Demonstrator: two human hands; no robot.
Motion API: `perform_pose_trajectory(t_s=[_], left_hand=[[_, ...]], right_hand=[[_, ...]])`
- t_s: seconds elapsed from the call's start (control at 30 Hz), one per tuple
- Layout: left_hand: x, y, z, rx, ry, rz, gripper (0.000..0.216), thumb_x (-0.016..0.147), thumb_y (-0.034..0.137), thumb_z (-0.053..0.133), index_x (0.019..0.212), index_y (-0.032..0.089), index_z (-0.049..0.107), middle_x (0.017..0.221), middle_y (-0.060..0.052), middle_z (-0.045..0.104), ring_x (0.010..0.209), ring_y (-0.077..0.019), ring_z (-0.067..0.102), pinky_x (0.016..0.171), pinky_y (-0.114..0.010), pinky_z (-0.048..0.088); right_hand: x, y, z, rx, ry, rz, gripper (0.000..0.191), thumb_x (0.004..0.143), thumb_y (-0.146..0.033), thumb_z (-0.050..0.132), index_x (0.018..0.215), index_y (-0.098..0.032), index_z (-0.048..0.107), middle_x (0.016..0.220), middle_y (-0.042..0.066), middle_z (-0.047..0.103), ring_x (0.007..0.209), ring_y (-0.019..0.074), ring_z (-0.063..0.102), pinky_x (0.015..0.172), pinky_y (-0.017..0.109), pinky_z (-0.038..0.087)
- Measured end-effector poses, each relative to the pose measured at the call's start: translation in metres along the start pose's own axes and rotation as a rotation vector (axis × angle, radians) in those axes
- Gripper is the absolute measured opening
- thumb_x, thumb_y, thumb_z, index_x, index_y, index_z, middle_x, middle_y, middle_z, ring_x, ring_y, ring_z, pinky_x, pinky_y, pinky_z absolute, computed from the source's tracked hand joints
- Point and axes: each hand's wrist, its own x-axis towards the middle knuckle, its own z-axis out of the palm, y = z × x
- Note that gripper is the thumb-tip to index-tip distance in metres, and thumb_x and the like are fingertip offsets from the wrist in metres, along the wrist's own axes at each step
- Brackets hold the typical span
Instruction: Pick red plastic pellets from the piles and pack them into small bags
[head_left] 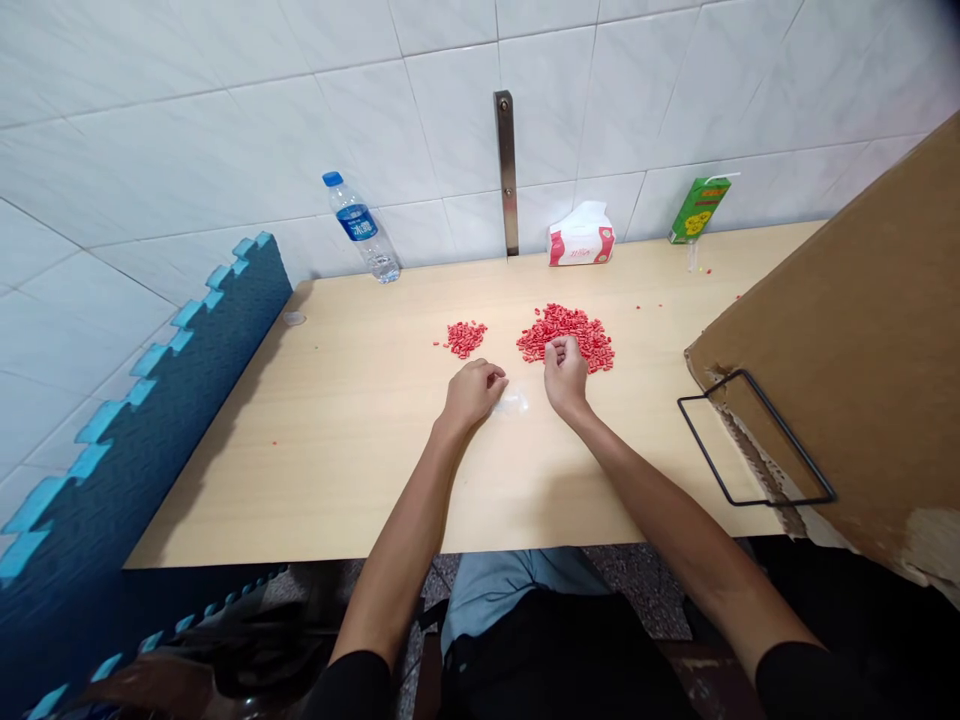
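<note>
We see a large heap of red pieces (568,327) at mid-table, right of centre; a smaller red heap (466,339) lies left of it, a gap between. Right hand (566,372) at the large heap's near edge, fingers curled in; we can't tell if it grips any pieces. Left hand (474,391) below the small heap, thumb and fingers drawn close; can't tell if anything is pinched. Clear plastic piece (514,402) between the hands, just beside the left; exact shape unclear to us. All on a light wood table (360,400). Toward the wall we have a water bottle (366,229), tissue pack (581,240), green drink carton (699,212) with straw. Cardboard (847,330) at right, blue foam mat (187,370) at left.
</note>
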Motion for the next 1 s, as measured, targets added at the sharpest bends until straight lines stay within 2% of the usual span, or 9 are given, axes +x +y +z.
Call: perform_pose_trajectory(t_s=[0.2, 0.53, 0.63, 0.83, 1.0], left_hand=[[-0.002, 0.016, 0.001, 0.12, 0.01, -0.039, 0.016, 0.086, 0.026, 0.053, 0.087, 0.023, 0.069, 0.092, -0.006, 0.067, 0.09, -0.0223, 0.06, 0.072, -0.031, 0.044], [0.003, 0.017, 0.01, 0.253, -0.011, -0.007, 0.019, 0.089, 0.02, 0.046, 0.086, 0.018, 0.065, 0.093, -0.011, 0.065, 0.091, -0.0255, 0.06, 0.078, -0.036, 0.044], [0.003, 0.014, 0.011, 0.216, -0.012, -0.006, 0.017, 0.088, 0.019, 0.046, 0.086, 0.018, 0.063, 0.093, -0.011, 0.065, 0.09, -0.0248, 0.06, 0.079, -0.036, 0.044], [0.002, 0.005, 0.007, -0.04, 0.052, -0.026, 0.021, 0.088, 0.017, 0.042, 0.094, 0.02, 0.062, 0.097, -0.007, 0.066, 0.091, -0.0204, 0.06, 0.081, -0.032, 0.046], [0.001, 0.008, 0.006, -0.008, 0.039, -0.032, 0.014, 0.085, 0.025, 0.053, 0.088, 0.02, 0.065, 0.086, -0.006, 0.063, 0.082, -0.0194, 0.06, 0.076, -0.031, 0.047]], right_hand=[[0.001, 0.0, 0.001, 0.013, -0.005, 0.013, 0.019, 0.089, -0.04, 0.044, 0.086, -0.022, 0.051, 0.077, 0.002, 0.064, 0.069, 0.0185, 0.06, 0.066, 0.03, 0.045], [0.001, 0.003, 0.002, -0.003, -0.029, -0.012, 0.018, 0.09, -0.039, 0.043, 0.088, -0.023, 0.05, 0.081, 0.003, 0.065, 0.071, 0.0188, 0.062, 0.068, 0.031, 0.046], [0.001, 0.003, 0.002, -0.024, -0.036, -0.017, 0.019, 0.091, -0.04, 0.041, 0.089, -0.023, 0.05, 0.081, 0.003, 0.065, 0.072, 0.0191, 0.062, 0.068, 0.031, 0.046], [0.002, 0.003, 0.002, 0.006, -0.023, 0.008, 0.018, 0.089, -0.039, 0.043, 0.087, -0.023, 0.05, 0.078, 0.002, 0.064, 0.07, 0.0187, 0.061, 0.067, 0.031, 0.046], [0.002, 0.003, 0.002, 0.018, -0.014, 0.01, 0.017, 0.089, -0.038, 0.044, 0.086, -0.023, 0.05, 0.078, 0.002, 0.064, 0.069, 0.0183, 0.06, 0.068, 0.031, 0.046]])
